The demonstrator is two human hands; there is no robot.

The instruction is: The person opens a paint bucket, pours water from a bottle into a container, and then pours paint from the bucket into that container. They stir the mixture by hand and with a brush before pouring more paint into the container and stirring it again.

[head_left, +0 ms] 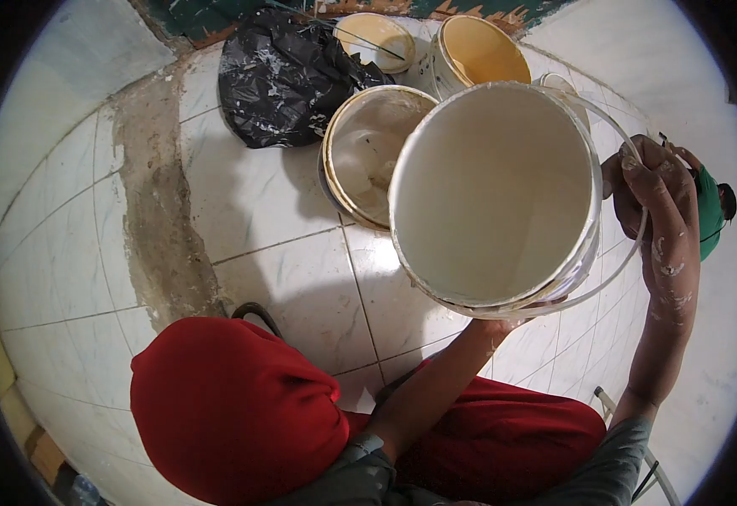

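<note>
Bucket (490,194): white, its inside smeared white, held up over the floor with its mouth tipped toward the camera.
Right hand (651,185): fingers curled tight on the bucket's rim at its right side, where the wire handle (629,253) joins; the forearm is flecked with white.
Left hand (503,324): under the bucket's base and touching it; only a sliver shows, so I cannot tell whether it is closed.
Knees (233,405): in red cloth, just below the bucket.
Pail (368,156): tan-rimmed and pale inside, standing on the floor; the bucket covers its right edge.
Bag (288,76): black, crumpled, spattered white, touching the pail's far left side.
Yellow bucket (478,51): behind the pail, open.
Lid (374,38): round, cream, just left of the yellow bucket.
Floor (276,278): white tiles, with a bare grey strip (158,211) at left.
</note>
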